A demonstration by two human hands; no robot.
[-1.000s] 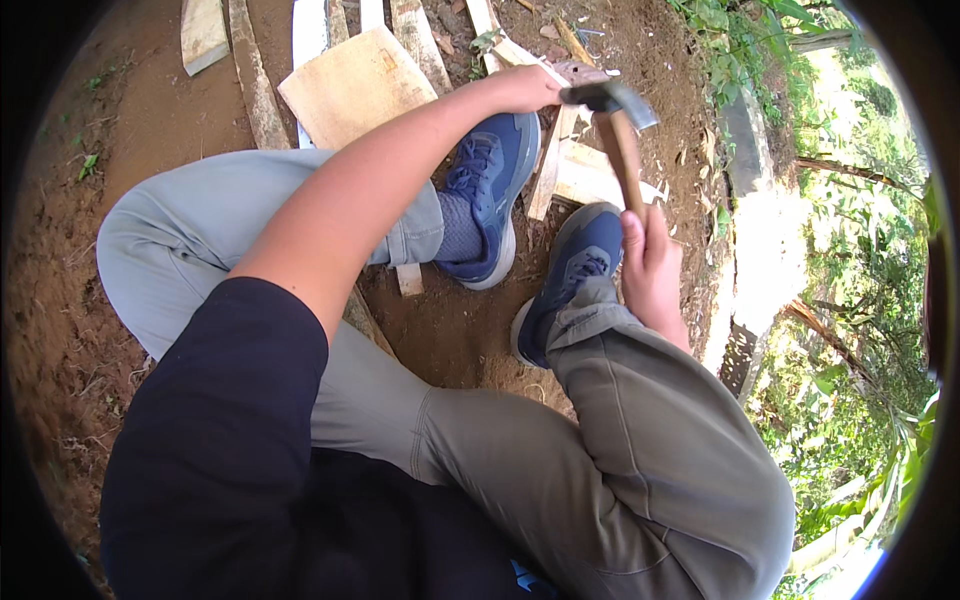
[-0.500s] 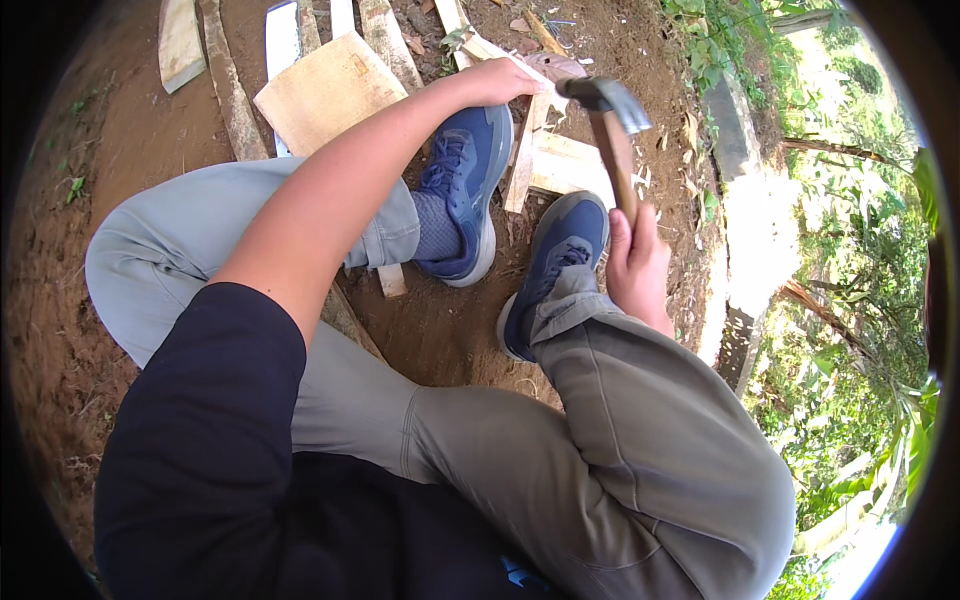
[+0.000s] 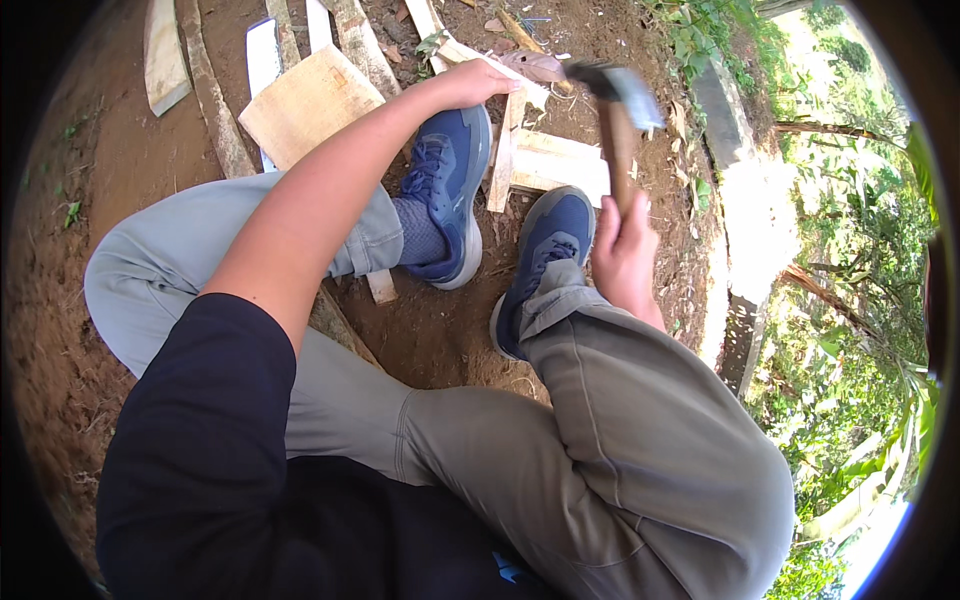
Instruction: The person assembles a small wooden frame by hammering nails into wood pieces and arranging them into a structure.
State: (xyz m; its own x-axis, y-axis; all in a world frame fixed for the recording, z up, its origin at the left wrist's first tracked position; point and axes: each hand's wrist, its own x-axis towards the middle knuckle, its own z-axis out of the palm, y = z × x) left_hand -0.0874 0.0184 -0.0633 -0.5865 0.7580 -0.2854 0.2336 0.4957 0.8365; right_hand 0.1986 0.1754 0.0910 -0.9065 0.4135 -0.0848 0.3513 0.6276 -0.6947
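Observation:
My right hand (image 3: 627, 258) is wrapped around the wooden handle of a hammer (image 3: 619, 150). The metal head is raised to the right of the wood pieces and blurred by motion. Beyond my left shoe, my left hand (image 3: 478, 84) is closed at a pale wooden strip (image 3: 525, 91), with its fingertips at the joint where a shorter upright piece (image 3: 504, 155) meets it. Whether those fingers also pinch something small is hidden. A flat pale board (image 3: 560, 166) lies on the ground beside the joint, just past my right shoe.
My blue shoes (image 3: 445, 185) flank the work closely. At the far left are a square board (image 3: 308, 105), a saw-like white blade (image 3: 263, 58) and several rough planks (image 3: 212, 90). Dirt ground holds shavings and dry leaves; a low concrete edge (image 3: 722, 120) and greenery lie right.
The whole view has shifted slightly, moving the scene left. My right hand still grips the hammer, whose head has tilted a little and is blurrier. My left hand stays at the wooden joint.

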